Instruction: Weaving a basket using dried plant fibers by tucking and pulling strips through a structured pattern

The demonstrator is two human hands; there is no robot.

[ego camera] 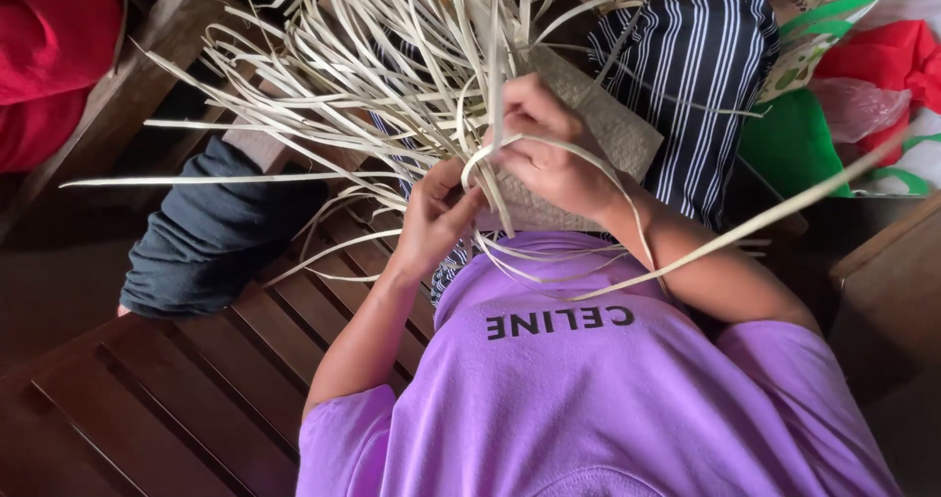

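1. Nearest to the camera is a purple shirt (588, 399), filling the lower middle of the view, with dark lettering across its chest.
2. Just above it, the left hand (436, 218) is closed around pale flat strips, fingers pinched on them at the edge of the weaving.
3. Beside it, touching the same work, the right hand (549, 154) is curled over the woven mat piece (613, 124), gripping one strip that loops round under the palm.
4. That woven mat piece sits in the person's lap, between the two hands and the striped cloth (696, 75), which covers the knees behind it.
5. Loose strips (372, 56) fan out from the woven part toward the upper left, many of them bending and crossing one another; one long strip sweeps out to the right past the forearm.
6. Under everything is a dark wooden slatted bench (157, 399).
7. On the bench to the left lies a dark blue-grey roll of fabric (211, 232).
8. In the right upper corner are a green bag (794, 144) and a red bag (882, 56), well apart from the hands.
9. Red cloth (49, 46) shows at the far upper left.
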